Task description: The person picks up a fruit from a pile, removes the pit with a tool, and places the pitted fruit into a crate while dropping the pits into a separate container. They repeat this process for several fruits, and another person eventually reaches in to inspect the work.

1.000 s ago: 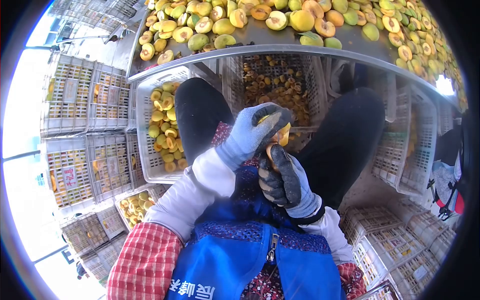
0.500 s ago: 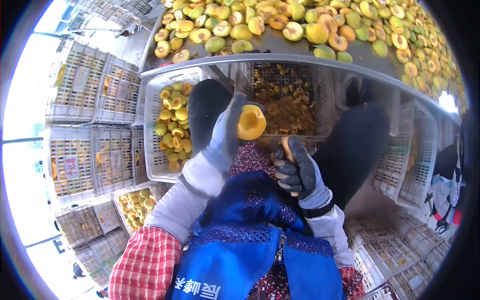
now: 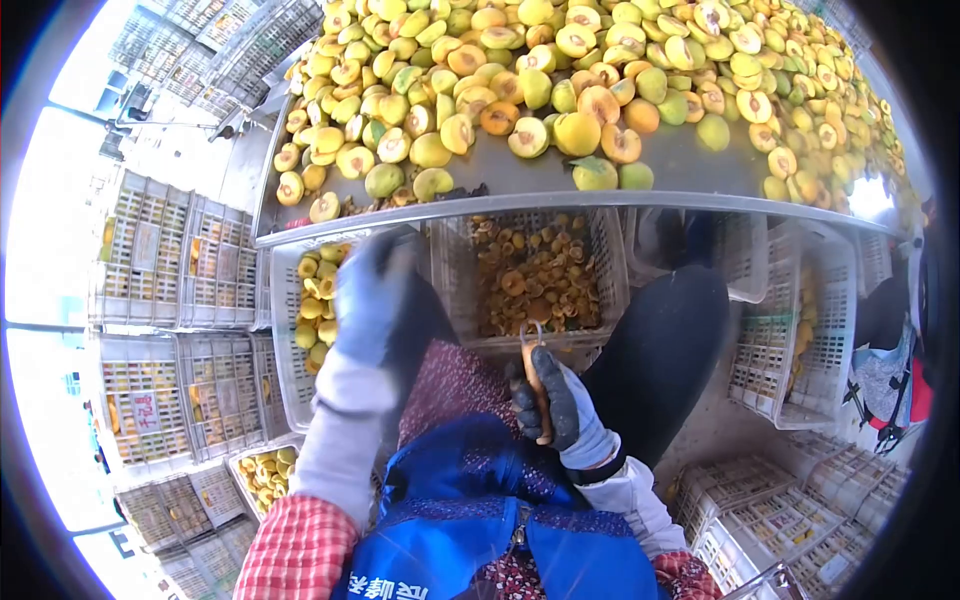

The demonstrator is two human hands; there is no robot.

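Note:
My left hand (image 3: pixel 372 300), in a grey-blue glove with dark fingers, is blurred over the right side of a white crate (image 3: pixel 290 390) of yellow fruit halves; whether it holds anything is hidden by the blur. In my right hand (image 3: pixel 552 400), gloved the same way, is a wooden-handled tool (image 3: pixel 538 385) with a thin metal loop at its upper end. Beyond the tool, between my knees, stands a crate (image 3: pixel 615 245) with brown pits and scraps. Halved fruit (image 3: pixel 530 90) lies heaped on the metal table (image 3: pixel 690 160).
Stacked crates of fruit (image 3: pixel 150 250) stand at the left. More crates are at the right (image 3: pixel 830 330) and lower right (image 3: pixel 770 520). The table's metal edge (image 3: pixel 560 198) runs above my knees.
My left hand has moved left to the fruit crate, and the yellow fruit half it held is no longer visible. My right hand still grips the tool, whose loop now shows. The view has shifted.

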